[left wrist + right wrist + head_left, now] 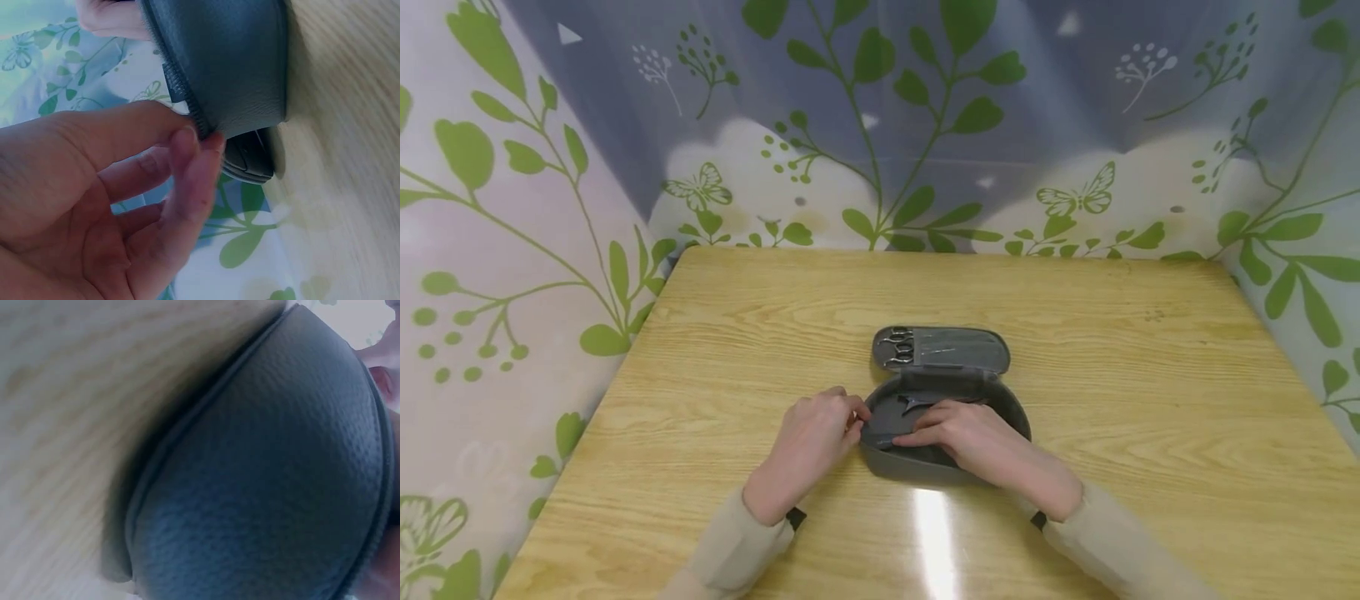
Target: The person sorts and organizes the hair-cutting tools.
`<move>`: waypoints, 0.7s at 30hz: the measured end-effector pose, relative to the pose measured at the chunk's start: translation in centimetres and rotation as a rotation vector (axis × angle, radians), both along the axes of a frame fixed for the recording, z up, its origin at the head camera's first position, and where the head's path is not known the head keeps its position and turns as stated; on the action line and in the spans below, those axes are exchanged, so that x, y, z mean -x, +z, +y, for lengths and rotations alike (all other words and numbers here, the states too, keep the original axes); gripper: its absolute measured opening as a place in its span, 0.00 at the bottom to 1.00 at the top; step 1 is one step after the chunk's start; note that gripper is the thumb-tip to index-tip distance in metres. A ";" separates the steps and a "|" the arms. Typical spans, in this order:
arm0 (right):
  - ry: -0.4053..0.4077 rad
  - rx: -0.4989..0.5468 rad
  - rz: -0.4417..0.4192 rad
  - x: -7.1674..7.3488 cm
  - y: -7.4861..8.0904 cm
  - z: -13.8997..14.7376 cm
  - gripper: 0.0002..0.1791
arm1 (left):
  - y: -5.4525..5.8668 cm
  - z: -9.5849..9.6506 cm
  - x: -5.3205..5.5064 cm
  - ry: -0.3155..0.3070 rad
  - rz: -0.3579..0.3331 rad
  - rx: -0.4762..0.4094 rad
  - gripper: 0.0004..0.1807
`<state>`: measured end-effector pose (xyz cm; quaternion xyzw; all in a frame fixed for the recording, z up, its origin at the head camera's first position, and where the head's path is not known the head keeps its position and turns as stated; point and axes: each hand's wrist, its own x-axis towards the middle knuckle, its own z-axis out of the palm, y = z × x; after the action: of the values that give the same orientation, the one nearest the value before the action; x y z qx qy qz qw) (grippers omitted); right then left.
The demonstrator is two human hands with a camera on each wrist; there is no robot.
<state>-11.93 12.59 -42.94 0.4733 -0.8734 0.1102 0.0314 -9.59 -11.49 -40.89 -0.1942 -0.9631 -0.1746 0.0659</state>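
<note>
A dark grey zip case lies unfolded on the table, its lid laid back. My left hand is at the case's left end; in the left wrist view its thumb and fingertips pinch the zipped rim. My right hand reaches over the front wall into the case. One extended digit touches near a small dark piece at the inner left front; its other fingertips are partly hidden. Behind them a dark, fork-ended tool lies inside. In the right wrist view the case wall covers most of the fingers.
Scissors, with their ring handles showing, sit in the lid's pocket. The wooden table extends around the case, with leaf-printed curtains behind it and at both sides. A light reflection falls in front of the case.
</note>
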 end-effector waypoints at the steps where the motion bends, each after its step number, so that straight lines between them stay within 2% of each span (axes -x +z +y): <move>1: -0.004 -0.012 -0.004 0.0 0.0 -0.1 0.26 | 0.0 0.0 0.0 -0.001 0.003 0.001 0.04; 8: -0.017 -0.060 -0.062 -0.2 0.1 -0.1 0.27 | 0.1 0.0 0.0 0.002 -0.034 0.004 0.04; 12: -0.019 -0.028 -0.068 -0.1 -0.1 0.1 0.27 | 0.0 -0.2 0.2 -0.005 -0.048 -0.007 0.05; 17: -0.027 0.128 -0.053 0.4 0.1 1.2 0.19 | -0.3 -0.7 1.0 -0.015 -0.096 -0.104 0.16; 19: -0.067 0.216 -0.049 0.8 0.4 1.9 0.17 | -0.4 -0.9 1.6 0.005 -0.137 -0.160 0.19; 21: -0.139 0.299 -0.039 1.2 0.8 2.7 0.16 | -0.4 -1.1 2.4 0.033 -0.164 -0.208 0.21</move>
<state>-13.14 15.33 -42.18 0.3994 -0.8784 0.2458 0.0922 -12.00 -12.59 -41.32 -0.1556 -0.9449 -0.2879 0.0095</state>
